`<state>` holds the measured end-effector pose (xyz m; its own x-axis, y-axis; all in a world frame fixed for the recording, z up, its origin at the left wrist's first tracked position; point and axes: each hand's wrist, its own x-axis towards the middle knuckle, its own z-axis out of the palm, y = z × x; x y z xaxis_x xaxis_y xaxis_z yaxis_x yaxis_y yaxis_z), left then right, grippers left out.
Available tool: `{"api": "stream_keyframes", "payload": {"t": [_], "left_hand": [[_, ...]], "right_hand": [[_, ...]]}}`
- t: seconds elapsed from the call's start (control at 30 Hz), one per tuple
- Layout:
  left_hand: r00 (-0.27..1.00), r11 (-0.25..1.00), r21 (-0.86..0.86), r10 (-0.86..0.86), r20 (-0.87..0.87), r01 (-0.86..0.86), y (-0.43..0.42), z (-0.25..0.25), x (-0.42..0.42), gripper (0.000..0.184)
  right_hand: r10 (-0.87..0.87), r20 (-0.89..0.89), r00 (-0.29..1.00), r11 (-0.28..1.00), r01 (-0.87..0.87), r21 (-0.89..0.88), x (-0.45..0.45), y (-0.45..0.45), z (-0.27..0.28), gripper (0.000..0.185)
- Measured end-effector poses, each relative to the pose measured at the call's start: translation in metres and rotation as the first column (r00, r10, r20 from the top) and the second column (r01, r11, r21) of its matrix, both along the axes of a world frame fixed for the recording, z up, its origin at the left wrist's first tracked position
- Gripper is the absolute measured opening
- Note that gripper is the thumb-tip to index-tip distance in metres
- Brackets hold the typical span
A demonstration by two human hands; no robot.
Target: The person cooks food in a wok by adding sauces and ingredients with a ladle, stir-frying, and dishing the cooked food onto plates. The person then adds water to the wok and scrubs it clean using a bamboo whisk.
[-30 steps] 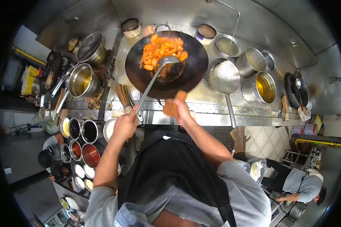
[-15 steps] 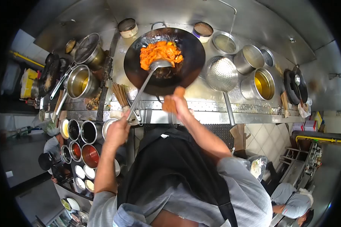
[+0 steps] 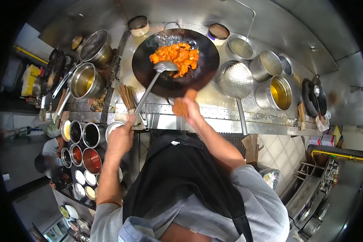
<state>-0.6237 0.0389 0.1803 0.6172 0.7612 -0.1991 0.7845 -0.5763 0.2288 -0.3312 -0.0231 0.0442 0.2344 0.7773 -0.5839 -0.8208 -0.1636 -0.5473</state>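
Note:
A large black wok (image 3: 143, 64) sits on the steel stove, with glossy orange-coated food pieces (image 3: 181, 54) gathered in its middle. My left hand (image 3: 122, 139) is closed around the handle of a long steel ladle (image 3: 150, 88). The ladle's bowl rests in the wok against the near left side of the food. With my right hand (image 3: 194, 113) I grip a folded brown cloth (image 3: 180, 109) at the wok's near edge. The cloth and fingers hide most of the near wok handle there.
Right of the wok lie a perforated strainer (image 3: 236, 79) and a pot of yellow oil (image 3: 275, 94). A bamboo brush (image 3: 127, 97) stands left of it. Sauce containers (image 3: 92, 160) line the lower left, where another person (image 3: 48, 157) is at work. Lidded pots (image 3: 93, 50) stand at upper left.
The food has spread and shifted right in the wok. My left hand and the ladle have moved slightly left and down. A person at lower right has gone out of view.

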Motion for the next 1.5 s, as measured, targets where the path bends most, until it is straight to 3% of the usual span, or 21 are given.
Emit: {"api": "stream_keyframes", "payload": {"t": [0.03, 0.07, 0.1, 0.13, 0.23, 0.37, 0.6, 0.7, 0.83, 0.87, 0.9, 0.97, 1.0, 1.07, 1.13, 1.17, 1.2, 1.27, 1.33, 1.43, 1.5], "left_hand": [[0.999, 0.999, -0.009, 0.045, 0.03, -0.045, -0.005, -0.009, 0.005, 0.062], [0.988, 0.998, -0.012, 0.063, 0.14, -0.062, -0.013, -0.012, 0.005, 0.064], [0.986, 0.996, -0.026, 0.093, 0.14, -0.09, -0.022, -0.008, 0.001, 0.066], [0.982, 0.992, -0.037, 0.122, 0.144, -0.118, -0.027, -0.003, -0.001, 0.068], [0.986, 0.982, -0.105, 0.162, 0.037, -0.157, -0.03, 0.038, -0.019, 0.072], [0.995, 0.997, -0.059, 0.054, -0.079, -0.058, -0.014, 0.079, -0.023, 0.069], [0.999, 0.997, -0.048, 0.053, -0.002, -0.053, -0.001, 0.076, -0.019, 0.065], [0.99, 0.963, -0.239, 0.137, 0.042, -0.123, 0.003, 0.101, -0.011, 0.063], [0.99, 0.902, -0.41, 0.117, -0.073, -0.137, 0.01, 0.138, -0.009, 0.065], [0.995, 0.926, -0.364, 0.097, -0.033, -0.102, 0.012, 0.126, -0.01, 0.065], [0.998, 0.946, -0.319, 0.065, 0.013, -0.058, 0.013, 0.105, -0.01, 0.066], [0.996, 0.95, -0.298, 0.082, -0.033, -0.088, 0.016, 0.081, 0.015, 0.066], [0.999, 0.98, -0.199, -0.01, 0.054, 0.021, 0.021, 0.051, 0.011, 0.066], [0.998, 0.993, -0.112, -0.024, 0.055, 0.03, 0.017, 0.023, 0.013, 0.068], [1.0, 0.996, -0.087, 0.003, 0.013, -0.002, 0.002, 0.033, 0.014, 0.068], [0.997, 0.997, -0.06, -0.043, 0.06, 0.047, 0.0, 0.038, 0.006, 0.067], [0.998, 0.986, -0.162, 0.044, -0.042, -0.05, -0.005, 0.067, 0.011, 0.067], [0.983, 0.927, -0.356, 0.161, 0.091, -0.119, -0.005, 0.097, 0.003, 0.066], [0.994, 0.942, -0.33, 0.093, 0.06, -0.069, -0.009, 0.131, 0.02, 0.068], [0.99, 0.975, -0.169, -0.135, 0.047, 0.141, -0.019, 0.152, 0.081, 0.067], [0.978, 0.961, -0.187, -0.192, 0.082, 0.204, -0.024, 0.15, 0.13, 0.067]], "right_hand": [[-0.015, 0.074, 0.997, 0.996, 0.022, -0.087, -0.01, -0.026, -0.005, 0.032], [0.017, 0.14, 0.99, 1.0, -0.016, -0.006, -0.018, -0.054, -0.02, 0.032], [0.141, 0.248, 0.958, 0.99, -0.139, -0.024, -0.012, -0.073, -0.067, 0.032], [0.08, 0.253, 0.964, 0.996, -0.085, 0.005, -0.014, -0.075, -0.041, 0.031], [-0.032, -0.013, 0.999, 0.996, 0.031, -0.082, -0.002, -0.036, 0.014, 0.028], [0.014, 0.043, 0.999, 0.995, -0.01, -0.096, 0.027, 0.03, 0.002, 0.024], [-0.019, 0.042, 0.999, 0.991, 0.024, -0.128, 0.042, 0.066, -0.026, 0.024], [-0.104, -0.025, 0.994, 0.991, 0.102, -0.082, 0.029, 0.053, -0.018, 0.023], [-0.046, -0.047, 0.998, 0.996, 0.042, -0.082, 0.009, 0.009, 0.025, 0.021], [-0.032, -0.155, 0.987, 0.999, 0.029, -0.02, 0.009, 0.014, 0.012, 0.02], [-0.09, -0.098, 0.991, 0.994, 0.084, -0.066, 0.007, 0.024, 0.024, 0.019], [-0.111, 0.006, 0.994, 0.985, 0.111, -0.132, 0.013, 0.046, -0.012, 0.023], [-0.155, 0.027, 0.987, 0.985, 0.157, -0.066, 0.008, 0.049, -0.058, 0.024], [-0.158, 0.083, 0.984, 0.987, 0.159, -0.004, -0.01, -0.003, -0.031, 0.023], [-0.017, 0.048, 0.999, 0.998, 0.019, -0.055, -0.015, -0.049, -0.015, 0.023], [-0.065, 0.011, 0.998, 0.997, 0.066, -0.031, -0.018, -0.054, -0.016, 0.02], [-0.092, -0.11, 0.99, 0.994, 0.097, 0.048, -0.014, -0.04, -0.027, 0.02], [-0.139, -0.246, 0.959, 0.984, 0.162, 0.079, -0.004, 0.003, -0.041, 0.017], [-0.235, -0.163, 0.958, 0.97, 0.22, -0.107, 0.012, 0.034, 0.0, 0.011], [-0.239, 0.042, 0.97, 0.961, 0.243, -0.131, 0.017, 0.069, -0.041, 0.008], [-0.231, -0.003, 0.973, 0.969, 0.229, -0.097, 0.022, 0.088, -0.064, 0.015]]}}
